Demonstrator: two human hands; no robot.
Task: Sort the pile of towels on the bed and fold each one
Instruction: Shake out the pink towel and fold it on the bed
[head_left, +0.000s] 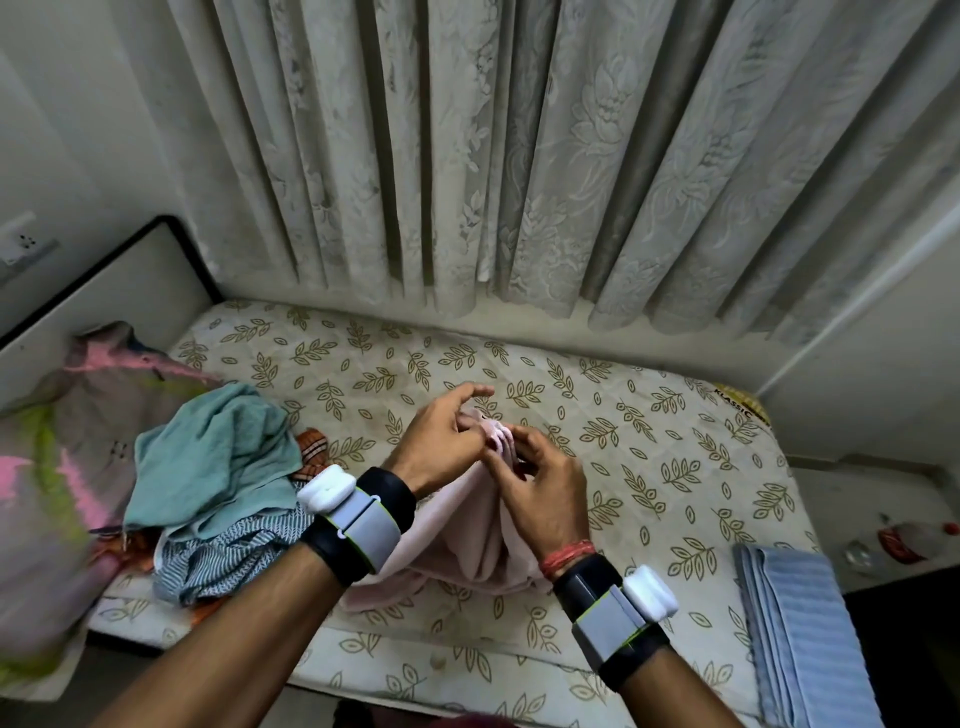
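A pale pink towel (467, 540) hangs bunched over the middle of the bed, lifted by both hands. My left hand (441, 441) pinches its upper edge from the left, and my right hand (540, 488) pinches the same edge from the right, close beside it. To the left lies the pile: a teal towel (218, 467) on top, a blue-and-white striped cloth (228, 561) under it, and an orange checked piece (311, 452) peeking out behind. A folded blue towel (800, 634) lies at the bed's front right corner.
The mattress (623, 415) has a cream cover with a leaf print. A pink, green and grey blanket (57, 467) is heaped at the left by the headboard. Lace curtains (519, 156) hang behind the bed. A plastic bottle (904, 540) lies on the ledge at right.
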